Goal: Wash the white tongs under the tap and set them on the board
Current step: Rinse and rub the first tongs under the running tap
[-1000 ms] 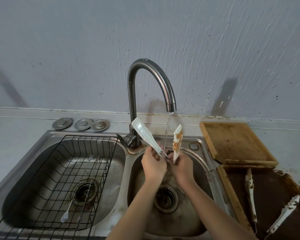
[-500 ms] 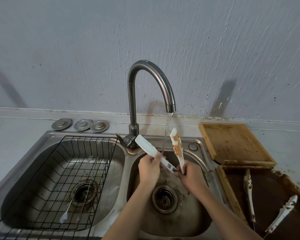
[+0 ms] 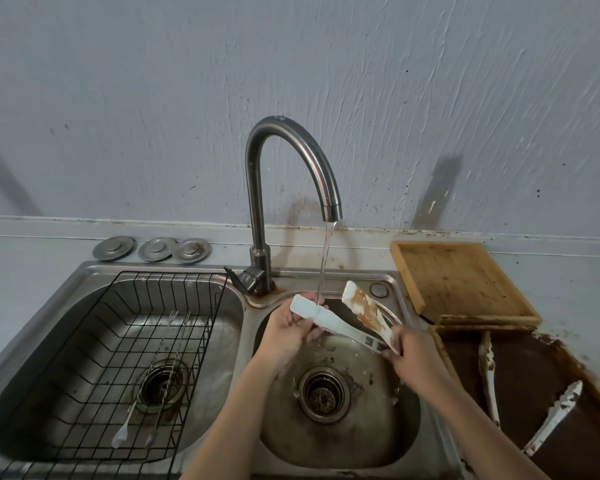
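Hands (image 3: 413, 351) on sauce-smeared white tongs (image 3: 336, 320)

No legible txt, brand or nr anywhere. Small dark-printed label on white tongs (image 3: 333, 320), near hinge end by right hand (image 3: 414, 355), too small and blurred to read. Nothing printed on tap (image 3: 257, 188), bamboo board (image 3: 461, 282) or sink rim (image 3: 388, 277).
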Motion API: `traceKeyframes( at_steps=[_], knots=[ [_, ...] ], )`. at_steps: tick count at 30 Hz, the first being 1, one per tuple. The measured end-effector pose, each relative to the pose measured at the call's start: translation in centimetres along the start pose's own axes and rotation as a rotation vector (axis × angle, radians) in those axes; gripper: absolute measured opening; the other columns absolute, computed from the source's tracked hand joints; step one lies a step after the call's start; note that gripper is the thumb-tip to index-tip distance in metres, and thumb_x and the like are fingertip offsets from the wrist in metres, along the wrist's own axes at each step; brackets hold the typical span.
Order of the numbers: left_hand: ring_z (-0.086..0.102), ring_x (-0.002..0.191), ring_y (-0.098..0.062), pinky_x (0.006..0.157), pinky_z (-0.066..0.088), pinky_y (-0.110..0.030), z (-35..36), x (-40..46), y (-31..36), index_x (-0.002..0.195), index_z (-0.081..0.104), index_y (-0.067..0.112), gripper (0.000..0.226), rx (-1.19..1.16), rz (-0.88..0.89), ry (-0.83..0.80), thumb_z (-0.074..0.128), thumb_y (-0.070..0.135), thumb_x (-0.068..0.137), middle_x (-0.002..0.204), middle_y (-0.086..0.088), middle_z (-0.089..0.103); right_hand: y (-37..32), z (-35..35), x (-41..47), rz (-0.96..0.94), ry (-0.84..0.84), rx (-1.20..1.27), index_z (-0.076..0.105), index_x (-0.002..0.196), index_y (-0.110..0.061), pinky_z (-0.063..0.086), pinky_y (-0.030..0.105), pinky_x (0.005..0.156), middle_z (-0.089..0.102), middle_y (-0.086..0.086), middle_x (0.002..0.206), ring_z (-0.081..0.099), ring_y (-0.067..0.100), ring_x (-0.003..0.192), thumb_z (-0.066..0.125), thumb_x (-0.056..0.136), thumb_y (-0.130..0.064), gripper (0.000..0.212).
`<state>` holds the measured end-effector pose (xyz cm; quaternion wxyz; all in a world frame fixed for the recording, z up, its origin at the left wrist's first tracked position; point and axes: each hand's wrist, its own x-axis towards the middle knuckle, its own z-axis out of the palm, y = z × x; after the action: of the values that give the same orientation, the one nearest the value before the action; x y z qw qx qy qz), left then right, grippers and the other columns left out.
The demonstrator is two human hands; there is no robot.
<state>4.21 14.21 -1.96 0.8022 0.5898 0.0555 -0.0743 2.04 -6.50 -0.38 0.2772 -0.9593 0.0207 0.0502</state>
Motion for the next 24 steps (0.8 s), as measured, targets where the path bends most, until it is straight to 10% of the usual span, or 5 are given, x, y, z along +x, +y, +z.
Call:
traceKeyframes(
  at_steps=[10, 17, 24],
  knots=[
    [0.063, 0.08, -0.02, 0.074, 0.053, -0.026, 0.4, 0.2, 0.4, 0.1, 0.062, 0.012, 0.033, 0.088, 0.049, -0.011, 0.044, -0.015, 0.089, 0.09, -0.005, 0.07, 0.6, -0.2, 0.2, -0.077, 0.157, 0.003, 0.062, 0.078, -0.01, 0.041, 0.019, 0.054, 0.055, -0.002, 0.07, 0.053, 0.01, 0.063, 0.061, 0.083, -0.001, 0.01],
    [0.064, 0.084, -0.015, 0.069, 0.05, -0.026, 1.1, 0.4, 0.2, 0.069, 0.061, 0.024, 0.026, 0.513, 0.006, 0.354, 0.083, 0.013, 0.06, 0.083, 0.002, 0.07, 0.3, 0.5, 0.0, -0.098, 0.135, -0.006, 0.058, 0.073, -0.01, 0.047, 0.031, 0.06, 0.057, 0.002, 0.073, 0.055, 0.014, 0.068, 0.06, 0.082, -0.005, 0.011],
    [0.069, 0.09, -0.026, 0.059, 0.056, -0.03, 1.3, 0.5, 1.8, 0.075, 0.062, 0.011, 0.034, 0.099, -0.201, 0.169, 0.048, -0.02, 0.078, 0.094, -0.01, 0.072, 0.4, 0.6, -0.1, -0.087, 0.115, -0.023, 0.056, 0.075, -0.016, 0.051, 0.029, 0.066, 0.057, -0.001, 0.08, 0.056, 0.012, 0.074, 0.058, 0.085, -0.007, 0.013]
  ],
)
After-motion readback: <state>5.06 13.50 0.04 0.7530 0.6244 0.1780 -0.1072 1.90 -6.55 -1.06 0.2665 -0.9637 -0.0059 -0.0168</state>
